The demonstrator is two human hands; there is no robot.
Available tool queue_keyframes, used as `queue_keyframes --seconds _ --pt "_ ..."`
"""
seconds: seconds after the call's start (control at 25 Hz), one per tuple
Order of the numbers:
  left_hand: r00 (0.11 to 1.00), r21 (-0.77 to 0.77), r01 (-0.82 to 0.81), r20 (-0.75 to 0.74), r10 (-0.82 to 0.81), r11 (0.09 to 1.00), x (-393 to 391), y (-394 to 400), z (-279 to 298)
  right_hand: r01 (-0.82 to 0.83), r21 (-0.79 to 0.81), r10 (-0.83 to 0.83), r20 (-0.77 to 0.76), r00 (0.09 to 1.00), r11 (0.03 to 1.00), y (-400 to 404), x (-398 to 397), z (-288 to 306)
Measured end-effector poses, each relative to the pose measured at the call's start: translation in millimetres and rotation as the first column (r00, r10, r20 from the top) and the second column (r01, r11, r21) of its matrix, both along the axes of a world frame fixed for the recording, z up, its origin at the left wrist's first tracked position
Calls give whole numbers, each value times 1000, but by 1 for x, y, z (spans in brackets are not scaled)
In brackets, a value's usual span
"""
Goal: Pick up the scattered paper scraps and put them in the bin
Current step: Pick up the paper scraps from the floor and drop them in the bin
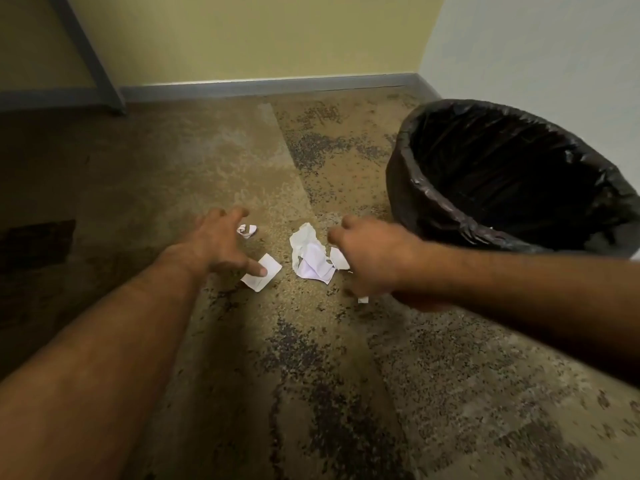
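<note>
White paper scraps lie on the carpet between my hands. A flat square scrap (266, 277) sits under the thumb of my left hand (221, 244), whose fingers are spread and hold nothing. A small crumpled ball (246, 231) lies just beyond that hand. A large crumpled piece (310, 256) rests in the middle, with a smaller torn scrap (339, 258) touching my right hand (374, 258). That hand hovers palm down with curled fingers; a tiny scrap (363, 300) peeks from under it. The bin (415, 188), lined with a black bag, stands at the right.
Speckled brown carpet covers the floor. A yellow wall with a grey baseboard (263, 85) runs along the back, and a white wall stands behind the bin. A grey furniture leg (93, 64) slants down at the back left.
</note>
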State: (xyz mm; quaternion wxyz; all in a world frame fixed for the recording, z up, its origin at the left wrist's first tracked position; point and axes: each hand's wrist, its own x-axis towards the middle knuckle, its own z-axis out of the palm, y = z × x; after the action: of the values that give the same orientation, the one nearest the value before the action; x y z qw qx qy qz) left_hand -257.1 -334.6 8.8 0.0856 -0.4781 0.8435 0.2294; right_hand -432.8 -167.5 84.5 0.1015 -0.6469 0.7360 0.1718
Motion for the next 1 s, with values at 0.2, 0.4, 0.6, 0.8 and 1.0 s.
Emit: queue_keyframes --seconds 0.2,0.4,0.6,0.8,1.0 --pt "997 10 4 77 -5 1000 -10 -8 -45 155 137 -147 -72 987 978 -3 -22 -95" --pt "976 11 18 217 -20 1000 -31 -17 -72 252 128 -256 13 967 959 -11 -42 -138" --pt "950 33 94 296 -99 995 -44 -28 -89 259 202 -277 70 958 945 -23 -52 -150" --pt "881 -28 256 417 -222 966 -52 -32 -91 238 143 -255 116 960 961 -19 -54 -150" --pt "927 -40 266 284 -245 963 -48 -20 -92 184 52 -190 147 971 982 -11 -47 -148"
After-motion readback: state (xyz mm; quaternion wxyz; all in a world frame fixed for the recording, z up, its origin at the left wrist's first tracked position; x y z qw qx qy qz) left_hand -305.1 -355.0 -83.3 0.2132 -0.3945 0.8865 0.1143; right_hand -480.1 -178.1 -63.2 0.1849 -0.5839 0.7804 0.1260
